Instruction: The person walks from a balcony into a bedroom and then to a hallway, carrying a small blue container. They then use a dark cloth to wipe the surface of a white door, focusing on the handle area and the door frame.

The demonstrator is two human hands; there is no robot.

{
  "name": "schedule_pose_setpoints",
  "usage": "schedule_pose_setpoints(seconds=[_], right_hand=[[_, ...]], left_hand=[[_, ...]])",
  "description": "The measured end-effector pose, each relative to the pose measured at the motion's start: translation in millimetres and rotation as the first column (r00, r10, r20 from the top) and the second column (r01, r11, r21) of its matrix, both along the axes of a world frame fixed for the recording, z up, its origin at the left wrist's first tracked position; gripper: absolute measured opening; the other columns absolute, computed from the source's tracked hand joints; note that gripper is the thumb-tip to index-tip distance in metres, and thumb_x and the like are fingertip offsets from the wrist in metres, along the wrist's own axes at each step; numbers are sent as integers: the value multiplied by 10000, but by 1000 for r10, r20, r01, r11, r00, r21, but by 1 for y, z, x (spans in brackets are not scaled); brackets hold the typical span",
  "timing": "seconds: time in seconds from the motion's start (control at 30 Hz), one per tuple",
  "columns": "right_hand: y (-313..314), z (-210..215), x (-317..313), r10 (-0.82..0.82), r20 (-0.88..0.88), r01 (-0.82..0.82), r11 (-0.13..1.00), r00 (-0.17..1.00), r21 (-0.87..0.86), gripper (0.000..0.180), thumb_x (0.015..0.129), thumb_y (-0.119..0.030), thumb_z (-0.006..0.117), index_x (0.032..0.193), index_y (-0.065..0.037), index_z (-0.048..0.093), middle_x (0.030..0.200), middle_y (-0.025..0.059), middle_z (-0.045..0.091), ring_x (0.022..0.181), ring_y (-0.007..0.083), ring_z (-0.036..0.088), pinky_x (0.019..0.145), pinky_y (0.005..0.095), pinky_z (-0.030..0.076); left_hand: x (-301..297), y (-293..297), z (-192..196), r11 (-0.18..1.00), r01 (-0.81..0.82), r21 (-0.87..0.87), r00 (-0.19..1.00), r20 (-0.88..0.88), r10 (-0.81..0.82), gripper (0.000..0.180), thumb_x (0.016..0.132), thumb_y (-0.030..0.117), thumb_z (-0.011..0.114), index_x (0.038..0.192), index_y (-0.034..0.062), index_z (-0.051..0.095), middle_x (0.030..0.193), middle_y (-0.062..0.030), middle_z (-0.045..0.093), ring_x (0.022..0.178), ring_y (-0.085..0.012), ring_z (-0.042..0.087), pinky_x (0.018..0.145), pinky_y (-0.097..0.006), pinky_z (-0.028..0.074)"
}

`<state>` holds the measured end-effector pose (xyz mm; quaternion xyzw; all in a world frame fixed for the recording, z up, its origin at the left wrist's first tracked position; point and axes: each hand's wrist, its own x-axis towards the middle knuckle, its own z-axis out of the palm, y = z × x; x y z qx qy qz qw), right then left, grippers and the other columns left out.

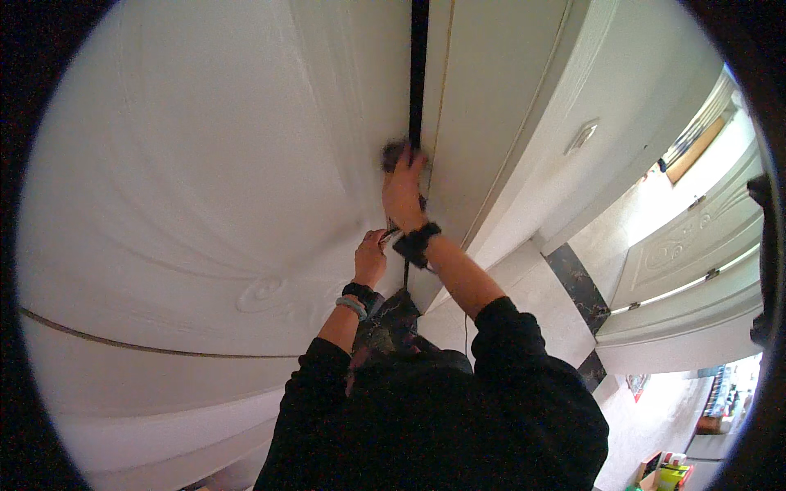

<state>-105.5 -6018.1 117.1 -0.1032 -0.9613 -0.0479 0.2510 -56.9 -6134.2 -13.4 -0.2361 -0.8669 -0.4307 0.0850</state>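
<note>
A white panelled door (221,164) stands slightly ajar in front of me, with a dark gap (418,74) running down its right edge. My right hand (403,192) is raised to that edge, its fingers closed on a dark, bunched thing (395,154) that looks like a cloth; blur hides its exact kind. The dark thing rests against the door beside the gap. Lower and to the left, my left hand (370,255) is closed around the door handle (387,236), of which only a small part shows. Both wrists wear black bands.
To the right are the white door frame (499,106) and a wall with a switch plate (582,137). Dark stone strips (577,282) cross the pale floor (524,327). Another white door (679,254) stands farther right. Colourful boxes (673,475) lie at lower right.
</note>
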Motion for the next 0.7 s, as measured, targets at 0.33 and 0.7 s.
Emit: schedule_pose_setpoints(seconds=[0.33, 0.7], right_hand=[[2, 47, -24, 198, -699, -554, 764, 688, -330, 693, 774, 91, 521, 1402, 46, 231, 1314, 301, 264, 1218, 452, 336, 1042, 422, 321], [-20, 35, -17, 320, -614, -647, 626, 722, -435, 725, 768, 94, 545, 1422, 0, 248, 1317, 274, 273, 1200, 422, 358, 1026, 393, 343]], left_hand=[[1, 0, -5, 998, -35, -56, 999, 28, 36, 246, 869, 55, 529, 1107, 88, 582, 1004, -138, 584, 936, -365, 576, 774, -452, 475], [-5, -3, -17, 999, -49, 20, 999, -21, 49, 274, 848, 21, 516, 1109, 77, 576, 996, -144, 610, 902, -382, 589, 738, -461, 490]])
